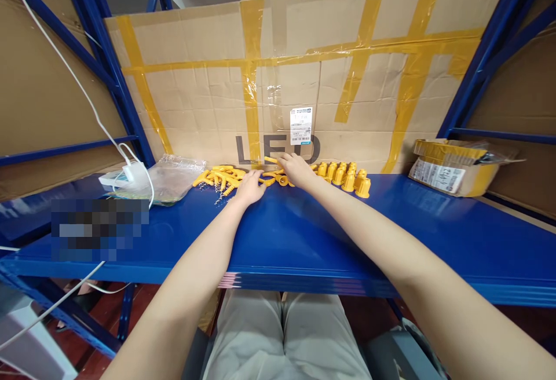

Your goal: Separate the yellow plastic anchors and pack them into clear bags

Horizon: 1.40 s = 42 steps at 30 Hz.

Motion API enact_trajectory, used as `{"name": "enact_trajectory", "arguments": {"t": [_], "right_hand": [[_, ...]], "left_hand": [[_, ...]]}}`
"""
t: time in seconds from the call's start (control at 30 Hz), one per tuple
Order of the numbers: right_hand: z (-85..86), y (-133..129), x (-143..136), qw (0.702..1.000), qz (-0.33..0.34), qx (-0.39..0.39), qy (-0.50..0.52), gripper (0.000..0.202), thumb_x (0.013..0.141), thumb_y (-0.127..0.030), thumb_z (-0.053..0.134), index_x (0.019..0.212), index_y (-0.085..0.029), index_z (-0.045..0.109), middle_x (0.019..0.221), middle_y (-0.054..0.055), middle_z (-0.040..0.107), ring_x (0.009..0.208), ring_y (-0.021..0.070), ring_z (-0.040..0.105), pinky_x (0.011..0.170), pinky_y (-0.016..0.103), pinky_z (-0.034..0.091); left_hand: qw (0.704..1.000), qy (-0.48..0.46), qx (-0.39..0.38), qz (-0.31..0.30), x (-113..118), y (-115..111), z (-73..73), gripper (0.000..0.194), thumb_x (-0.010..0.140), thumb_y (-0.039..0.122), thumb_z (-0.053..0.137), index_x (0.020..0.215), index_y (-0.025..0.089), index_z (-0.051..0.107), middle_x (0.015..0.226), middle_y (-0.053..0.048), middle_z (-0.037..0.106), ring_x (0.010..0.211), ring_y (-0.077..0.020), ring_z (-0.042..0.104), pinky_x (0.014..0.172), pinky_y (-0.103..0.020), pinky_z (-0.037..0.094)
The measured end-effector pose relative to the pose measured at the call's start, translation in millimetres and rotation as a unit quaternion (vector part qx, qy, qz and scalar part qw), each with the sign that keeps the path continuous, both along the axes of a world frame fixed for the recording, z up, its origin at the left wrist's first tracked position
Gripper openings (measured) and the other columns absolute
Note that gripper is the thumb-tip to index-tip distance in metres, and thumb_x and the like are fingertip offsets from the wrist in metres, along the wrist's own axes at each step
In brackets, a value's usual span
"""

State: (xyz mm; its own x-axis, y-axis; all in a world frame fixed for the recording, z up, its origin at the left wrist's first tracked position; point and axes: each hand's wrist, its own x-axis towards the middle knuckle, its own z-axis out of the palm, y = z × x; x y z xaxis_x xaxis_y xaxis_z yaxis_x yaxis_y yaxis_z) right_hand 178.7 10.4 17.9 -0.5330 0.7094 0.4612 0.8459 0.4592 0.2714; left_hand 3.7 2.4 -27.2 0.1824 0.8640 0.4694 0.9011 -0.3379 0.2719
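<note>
Caught a hard gloss off the blue shelf (295,235) at six o'clock, smooth like painted metal! Up at twelve, met matt brown cardboard (195,96), creased and lightly rippled, crossed by shiny yellow tape (252,90), plus a smooth white paper label (301,125). Close in at nine, spotted smooth, glossy yellow pieces (212,176), plastic by the look, beside bright metal-looking chains (218,197)! Over at three, saw similar plastic shine on yellow caps (362,187), then dull cardboard on a taped box (467,174). Far out at nine, found clear, crinkled plastic on a bag (174,174). Low at six, got matt grey cloth on the trousers (247,333).
</note>
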Motion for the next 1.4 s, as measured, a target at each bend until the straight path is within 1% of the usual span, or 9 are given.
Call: {"name": "enact_trajectory", "arguments": {"t": [0.13,0.23,0.43,0.63,0.77,0.9,1.13,1.27,1.4], "right_hand": [[-3.9,2,-22,0.999,-0.012,-0.022,-0.027,0.035,0.087,-0.004,0.037,0.115,-0.008,0.057,0.119,0.018,0.055,0.107,0.0275,0.047,0.085,0.035,0.038],[-9.6,6,-32,0.999,-0.015,-0.025,-0.035,0.036,0.089,-0.007,0.033,0.116,-0.009,0.058,0.120,0.018,0.054,0.110,0.0284,0.046,0.085,0.036,0.038],[-15.7,14,-40,0.997,-0.022,-0.047,-0.057,0.039,0.086,-0.005,0.035,0.117,-0.009,0.058,0.123,0.017,0.055,0.114,0.0283,0.042,0.088,0.038,0.036],[-25.1,15,-37,0.997,-0.023,-0.055,-0.051,0.037,0.086,-0.009,0.038,0.118,-0.012,0.057,0.126,0.015,0.054,0.115,0.0286,0.042,0.090,0.040,0.034],[-29.1,17,-29,0.999,-0.014,-0.038,-0.013,0.038,0.088,-0.009,0.035,0.123,-0.011,0.050,0.126,0.017,0.054,0.113,0.0280,0.045,0.090,0.041,0.035],[-28.3,23,-21,0.998,-0.021,-0.048,0.042,0.033,0.090,-0.013,0.037,0.121,-0.011,0.050,0.126,0.017,0.053,0.111,0.0261,0.048,0.087,0.038,0.038],[-30.1,26,-20,0.996,-0.025,-0.059,0.065,0.034,0.090,-0.014,0.038,0.120,-0.013,0.053,0.122,0.014,0.055,0.111,0.0257,0.049,0.088,0.036,0.040],[-33.8,23,-23,0.997,-0.025,-0.053,0.053,0.034,0.088,-0.012,0.038,0.118,-0.011,0.053,0.123,0.016,0.055,0.111,0.0264,0.049,0.088,0.038,0.040],[-38.0,23,-24,0.997,-0.018,-0.053,0.053,0.034,0.085,-0.014,0.043,0.117,-0.011,0.053,0.123,0.016,0.056,0.113,0.0272,0.049,0.090,0.040,0.039]], "left_hand": [[0.994,0.080,-0.070,-0.031,1,3,-9.1,0.055,0.089,0.030,0.041,0.142,0.017,0.035,0.147,-0.012,0.037,0.136,-0.0251,0.032,0.110,-0.041,0.027],[0.986,0.126,-0.108,-0.005,6,-2,-7.4,0.050,0.091,0.032,0.035,0.139,0.020,0.040,0.142,-0.011,0.045,0.132,-0.0276,0.038,0.107,-0.048,0.028],[0.983,0.148,-0.085,0.070,10,-14,6.5,0.033,0.087,0.025,0.041,0.112,0.018,0.062,0.120,-0.014,0.063,0.115,-0.0305,0.054,0.099,-0.050,0.036],[0.984,0.134,-0.070,0.092,8,-16,8.0,0.030,0.086,0.021,0.042,0.108,0.020,0.062,0.117,-0.013,0.062,0.114,-0.0308,0.054,0.097,-0.051,0.037],[0.992,0.118,-0.048,0.008,10,-11,0.5,0.040,0.087,0.024,0.043,0.126,0.023,0.053,0.135,-0.010,0.051,0.125,-0.0266,0.046,0.104,-0.044,0.035],[0.989,0.096,-0.086,-0.072,12,-3,-6.2,0.048,0.087,0.019,0.040,0.134,0.027,0.047,0.141,-0.004,0.047,0.128,-0.0216,0.044,0.107,-0.039,0.033],[0.994,0.082,-0.077,-0.003,18,-12,4.0,0.042,0.089,0.031,0.043,0.128,0.024,0.052,0.134,-0.011,0.050,0.122,-0.0296,0.048,0.101,-0.047,0.037],[0.988,0.109,-0.105,0.035,22,-19,7.3,0.040,0.090,0.040,0.040,0.125,0.028,0.057,0.125,-0.012,0.053,0.118,-0.0313,0.049,0.101,-0.054,0.032],[0.984,0.127,-0.113,0.060,26,-21,7.6,0.044,0.091,0.048,0.034,0.113,0.023,0.062,0.123,-0.014,0.055,0.117,-0.0308,0.049,0.102,-0.054,0.028]]}}
